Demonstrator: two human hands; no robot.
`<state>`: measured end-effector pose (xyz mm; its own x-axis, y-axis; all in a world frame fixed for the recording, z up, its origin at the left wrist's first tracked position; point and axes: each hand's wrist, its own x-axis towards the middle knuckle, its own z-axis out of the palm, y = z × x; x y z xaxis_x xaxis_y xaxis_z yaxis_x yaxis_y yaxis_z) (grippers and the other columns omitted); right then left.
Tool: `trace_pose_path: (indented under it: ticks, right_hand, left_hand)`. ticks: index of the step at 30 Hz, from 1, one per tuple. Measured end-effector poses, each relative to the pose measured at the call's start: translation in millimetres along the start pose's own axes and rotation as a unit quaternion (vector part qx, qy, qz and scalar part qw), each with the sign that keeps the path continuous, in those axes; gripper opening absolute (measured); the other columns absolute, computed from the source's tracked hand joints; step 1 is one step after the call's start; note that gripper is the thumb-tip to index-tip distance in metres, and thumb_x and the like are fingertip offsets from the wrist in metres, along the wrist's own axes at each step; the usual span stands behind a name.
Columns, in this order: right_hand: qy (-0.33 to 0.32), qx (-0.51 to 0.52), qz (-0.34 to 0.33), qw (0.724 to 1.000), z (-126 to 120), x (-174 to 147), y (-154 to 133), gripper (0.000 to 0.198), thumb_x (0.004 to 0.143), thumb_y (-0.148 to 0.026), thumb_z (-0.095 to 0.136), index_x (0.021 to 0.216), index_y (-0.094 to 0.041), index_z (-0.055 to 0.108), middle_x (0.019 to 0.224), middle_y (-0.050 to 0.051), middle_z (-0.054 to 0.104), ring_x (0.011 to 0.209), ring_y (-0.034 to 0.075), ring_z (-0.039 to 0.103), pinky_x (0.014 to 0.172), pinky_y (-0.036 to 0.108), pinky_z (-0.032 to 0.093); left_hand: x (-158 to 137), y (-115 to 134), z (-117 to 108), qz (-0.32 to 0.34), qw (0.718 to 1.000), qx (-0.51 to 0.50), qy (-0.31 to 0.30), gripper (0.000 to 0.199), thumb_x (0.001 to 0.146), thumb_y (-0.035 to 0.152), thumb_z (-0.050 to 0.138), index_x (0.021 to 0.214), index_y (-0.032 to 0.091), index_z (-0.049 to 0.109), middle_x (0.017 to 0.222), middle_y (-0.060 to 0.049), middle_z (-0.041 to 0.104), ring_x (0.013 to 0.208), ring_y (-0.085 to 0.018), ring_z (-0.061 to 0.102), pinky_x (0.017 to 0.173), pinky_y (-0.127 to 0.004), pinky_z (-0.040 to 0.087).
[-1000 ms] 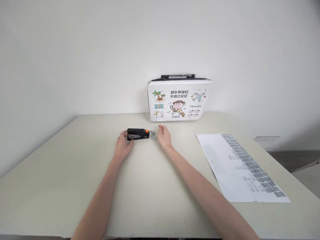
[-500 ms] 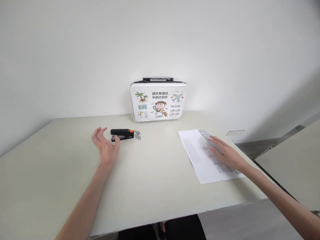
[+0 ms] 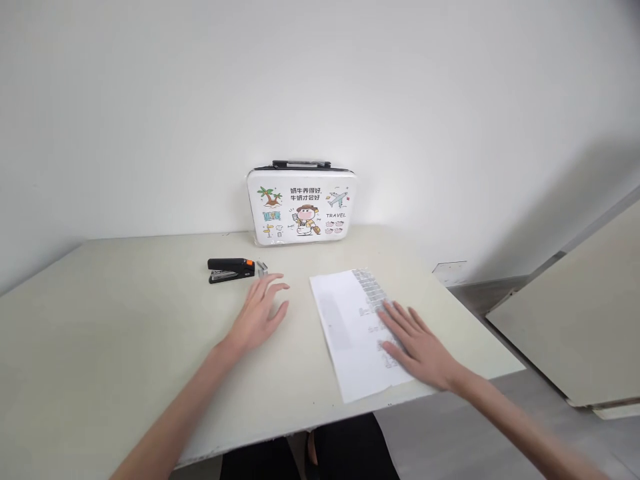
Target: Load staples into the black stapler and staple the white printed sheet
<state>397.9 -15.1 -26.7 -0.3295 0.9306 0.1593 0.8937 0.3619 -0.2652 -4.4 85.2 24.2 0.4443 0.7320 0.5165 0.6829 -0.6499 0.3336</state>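
On the right half of the table, a printed sheet of paper (image 3: 343, 337) lies flat with its near edge close to the table's front. My right hand (image 3: 417, 347) rests on the paper's right side, fingers stretched out, covering part of the print. Left of the paper, my left hand (image 3: 260, 313) hovers over the table with its fingers apart and holds nothing. Beyond it lies a black stapler (image 3: 231, 268) with an orange patch at its right end. A few strips of staples (image 3: 262, 268) lie beside the stapler, partly behind my left fingertips.
A white hard case (image 3: 303, 207) with cartoon prints and a black handle leans upright against the wall at the table's back. To the right, past the table's edge, stands another pale surface (image 3: 575, 333) with a gap between.
The paper has slid left and towards me under my right hand. My left hand has moved right, away from the stapler towards the paper. The view has shifted slightly right.
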Motion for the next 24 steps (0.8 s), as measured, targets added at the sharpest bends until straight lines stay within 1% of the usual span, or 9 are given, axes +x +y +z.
trace_pose_path:
  ticks: [3,6,10,11,13,15,18,21,24]
  right_hand:
    - [0.012,0.032,-0.039,0.999,13,3,-50,0.074,0.106,-0.055,0.045,0.168,-0.043,0.006,0.174,-0.003,0.011,0.162,0.032,0.011,0.131,0.065,0.012]
    - [0.027,0.077,-0.056,0.995,29,12,-107,0.078,0.106,-0.055,0.047,0.168,-0.042,0.003,0.174,-0.003,0.007,0.162,0.035,0.008,0.13,0.068,0.014]
    - [0.043,0.116,-0.038,0.992,52,31,-183,0.085,0.104,-0.059,0.045,0.168,-0.036,-0.007,0.174,-0.001,0.0,0.161,0.039,0.0,0.129,0.072,0.011]
    - [0.045,0.122,-0.03,0.991,56,36,-199,0.085,0.104,-0.061,0.043,0.168,-0.034,-0.008,0.173,0.0,-0.001,0.161,0.039,-0.001,0.129,0.072,0.01]
    - [0.036,0.131,-0.013,0.991,62,44,-224,0.079,0.107,-0.06,0.035,0.168,-0.031,-0.004,0.173,0.0,-0.003,0.161,0.038,-0.003,0.129,0.072,0.008]
    - [0.015,0.134,-0.006,0.991,63,50,-240,0.073,0.109,-0.059,0.026,0.169,-0.026,0.002,0.173,0.001,-0.004,0.16,0.038,-0.007,0.129,0.071,0.006]
    - [-0.018,0.141,-0.011,0.99,58,56,-250,0.071,0.109,-0.059,0.02,0.169,-0.023,0.009,0.173,0.001,-0.005,0.16,0.038,-0.011,0.129,0.071,0.001]
    - [-0.043,0.163,-0.03,0.985,49,56,-248,0.073,0.109,-0.06,0.019,0.169,-0.02,0.011,0.173,0.001,-0.004,0.161,0.035,-0.009,0.13,0.066,0.0]
    - [-0.057,0.194,-0.065,0.977,39,54,-236,0.071,0.11,-0.058,0.021,0.169,-0.02,0.015,0.174,0.001,0.0,0.163,0.03,0.0,0.133,0.058,0.006]
  left_hand:
    - [-4,16,12,-0.006,0.995,-0.056,-0.088,0.033,0.104,0.044,0.051,0.132,0.029,0.059,0.153,-0.009,0.052,0.15,-0.03,0.039,0.123,-0.052,0.035]
    - [-12,22,23,-0.027,0.986,-0.08,-0.144,0.044,0.102,0.054,0.054,0.14,0.031,0.058,0.162,-0.007,0.046,0.158,-0.032,0.028,0.124,-0.053,0.033]
    - [-25,18,26,-0.104,0.977,-0.06,-0.176,0.058,0.102,0.061,0.048,0.152,0.031,0.051,0.17,-0.007,0.035,0.161,-0.036,0.018,0.126,-0.058,0.027]
    - [-28,15,24,-0.126,0.975,-0.046,-0.176,0.06,0.103,0.062,0.045,0.154,0.03,0.05,0.171,-0.007,0.032,0.161,-0.037,0.016,0.126,-0.059,0.024]
    - [-37,10,18,-0.154,0.972,-0.01,-0.176,0.064,0.105,0.063,0.038,0.158,0.029,0.045,0.173,-0.006,0.029,0.161,-0.036,0.014,0.128,-0.06,0.017]
    - [-45,3,10,-0.165,0.97,0.033,-0.179,0.065,0.107,0.063,0.031,0.162,0.029,0.039,0.174,-0.003,0.025,0.162,-0.033,0.014,0.129,-0.059,0.012]
    - [-58,-7,-2,-0.163,0.966,0.094,-0.177,0.063,0.108,0.06,0.025,0.164,0.032,0.035,0.174,0.001,0.025,0.162,-0.03,0.016,0.13,-0.058,0.009]
    - [-65,-19,-10,-0.155,0.965,0.133,-0.166,0.062,0.108,0.06,0.026,0.163,0.034,0.037,0.173,0.003,0.026,0.162,-0.03,0.017,0.131,-0.057,0.008]
    - [-69,-29,-15,-0.144,0.965,0.142,-0.165,0.061,0.108,0.061,0.028,0.162,0.035,0.039,0.172,0.003,0.028,0.161,-0.03,0.019,0.13,-0.057,0.01]
